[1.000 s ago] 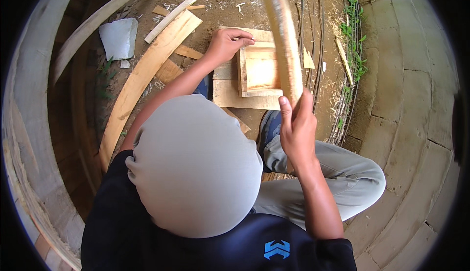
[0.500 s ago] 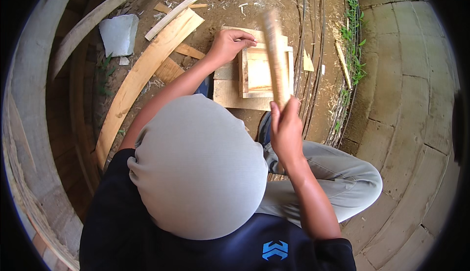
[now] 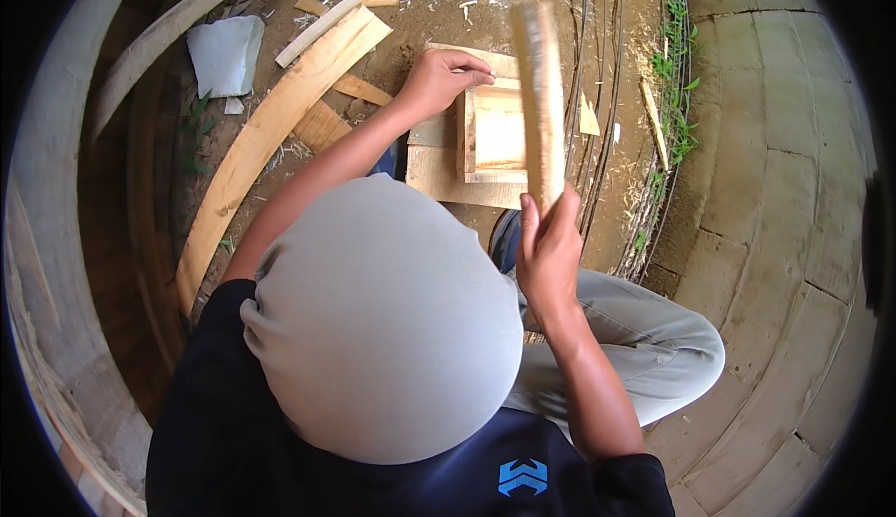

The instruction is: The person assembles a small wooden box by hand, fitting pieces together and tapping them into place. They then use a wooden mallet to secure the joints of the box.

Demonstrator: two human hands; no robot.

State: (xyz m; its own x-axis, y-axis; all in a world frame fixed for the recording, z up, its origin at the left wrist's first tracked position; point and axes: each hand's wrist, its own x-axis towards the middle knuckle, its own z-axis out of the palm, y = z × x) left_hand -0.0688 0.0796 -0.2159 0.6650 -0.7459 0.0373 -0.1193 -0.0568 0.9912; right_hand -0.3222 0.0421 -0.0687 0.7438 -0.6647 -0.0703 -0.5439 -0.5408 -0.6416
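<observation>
In my right hand [image 3: 549, 254] a thick wooden stick [image 3: 541, 111] is gripped by its lower end, pointing away from me; motion smears its far part. It passes above the right side of a small rectangular wooden frame [image 3: 466, 148], hiding part of it. My left hand [image 3: 439, 80] is at the frame's far left corner, thumb and fingertips pinched together. Whatever sits in the pinch is too small to make out. Under the frame lies a flat wooden board [image 3: 434, 174], partly covered.
Left of the work, a long curved-looking plank [image 3: 252, 153] and a thinner strip [image 3: 329, 24] lie on the dirt. A pale stone block [image 3: 225, 55] is farther left. Thin dark rods [image 3: 611, 97] run along the right, before a block wall [image 3: 756, 190]. Wood shavings litter the ground.
The wooden stick's far end has shifted slightly right and away from me. My left hand keeps its pinch at the frame's corner. The view has moved a little.
</observation>
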